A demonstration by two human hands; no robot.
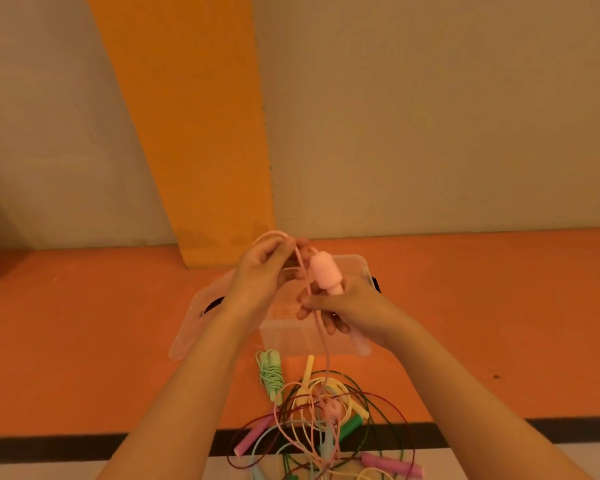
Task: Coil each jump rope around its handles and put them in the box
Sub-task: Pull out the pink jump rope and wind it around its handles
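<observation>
**ropefan:** So what can go wrong from here? Down on the orange floor [84, 341], the pale pink jump rope cord [321, 341] drops from the hands straight into that tangled heap of coloured jump ropes [371, 403].

**knotty_k:** That's my worry tbh. Left to right: the loop up top is only pinched at the fingertips of the left grip [264, 268]. If it slides off, I'd guess the wrap goes slack. Lower down, the coiled light green jump rope [270, 374] lies just beside the heap. The cord's free end looks threaded through that heap, and what I take for the second pink handle [329, 408] sits in the middle of it. Haul on the cord and I reckon the other ropes snag and drag along, maybe into the green one. The clear plastic box [291, 341] under the hands looks light too, so a tug might nudge it.

**ropefan:** And the hands?

**knotty_k:** Both are raised over the box, with the forearms coming up from the bottom edge. The left grip is higher, thumb and fingers clamped on the top of the cord loop. Next to it, the chunky pale pink plastic handle [324, 273] tilts with its fat end up and to the left. The right grip [347, 306] is lower, fingers curled round that handle's narrow end. The cord runs past its fingertips, but I can't tell if they pinch it too. I don't see any rope in the box, though the arms hide part of it.
</observation>
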